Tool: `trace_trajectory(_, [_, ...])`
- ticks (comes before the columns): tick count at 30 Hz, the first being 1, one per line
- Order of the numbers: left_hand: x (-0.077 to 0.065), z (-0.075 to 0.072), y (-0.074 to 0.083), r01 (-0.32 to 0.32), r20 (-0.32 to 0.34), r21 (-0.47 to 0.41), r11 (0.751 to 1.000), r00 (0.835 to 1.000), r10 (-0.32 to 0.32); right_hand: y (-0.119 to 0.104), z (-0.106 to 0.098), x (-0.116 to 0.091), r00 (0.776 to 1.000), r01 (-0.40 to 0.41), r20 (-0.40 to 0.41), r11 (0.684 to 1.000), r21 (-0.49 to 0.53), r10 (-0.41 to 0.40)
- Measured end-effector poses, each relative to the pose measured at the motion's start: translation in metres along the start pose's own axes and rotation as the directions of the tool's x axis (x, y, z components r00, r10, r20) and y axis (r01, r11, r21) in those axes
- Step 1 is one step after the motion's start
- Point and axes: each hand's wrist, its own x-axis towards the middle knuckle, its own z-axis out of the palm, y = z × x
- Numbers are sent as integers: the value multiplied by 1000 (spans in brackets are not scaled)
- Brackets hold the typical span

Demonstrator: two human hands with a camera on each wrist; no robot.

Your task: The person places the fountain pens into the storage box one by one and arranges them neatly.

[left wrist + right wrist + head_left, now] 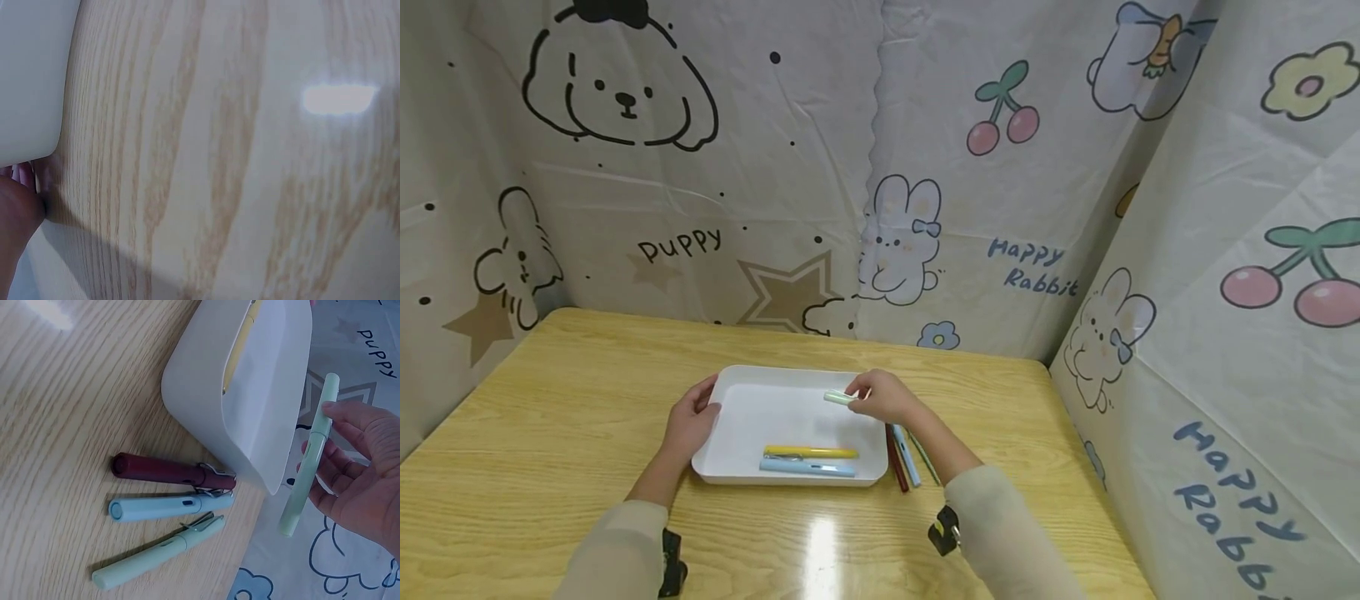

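Note:
My right hand pinches a light green pen between thumb and fingers, over the right part of a white tray. The tray's left side is held by my left hand, its thumb at the rim. Inside the tray, near the front wall, a yellow pen and a light blue pen lie side by side. On the table right of the tray are a dark red pen, another light blue pen and another light green pen, all with metal clips.
The wooden table carries the tray and pens. A printed cloth with cartoon animals hangs behind it, and more of this cloth closes in the right side. A bright light reflection shows at the table's front.

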Motion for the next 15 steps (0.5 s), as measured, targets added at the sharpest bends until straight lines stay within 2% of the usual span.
trace_trajectory(15, [0,1,1,5,-9,-12,1000,1000,-5,-17,8,10,999,32,40,999,-32,-31])
